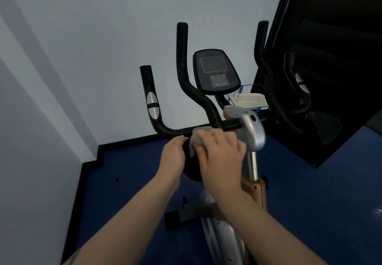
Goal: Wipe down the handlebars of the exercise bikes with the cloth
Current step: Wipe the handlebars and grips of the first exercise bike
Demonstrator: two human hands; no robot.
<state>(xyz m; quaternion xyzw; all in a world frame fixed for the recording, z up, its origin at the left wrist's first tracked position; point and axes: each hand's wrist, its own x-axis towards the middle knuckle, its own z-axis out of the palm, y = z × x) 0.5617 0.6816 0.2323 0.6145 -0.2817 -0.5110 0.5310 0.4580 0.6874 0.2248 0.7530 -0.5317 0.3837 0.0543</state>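
Observation:
An exercise bike stands in front of me with black handlebars [171, 130] that curve up on both sides, and a console [215, 71] at the centre. A grey cloth [197, 137] is wrapped over the horizontal bar left of the silver stem [251, 128]. My right hand [219, 151] grips the cloth on the bar. My left hand [172, 155] holds the bar just to the left of the cloth, fingers curled over it. The left handle carries a silver pulse sensor [152, 105].
A pale wall runs behind and to the left, with a black skirting above blue floor [115, 192]. A dark panel or window [330, 58] stands at the right behind the right handle [260, 58]. A small tray [249, 99] sits behind the console. The bike's base foot [182, 217] is below.

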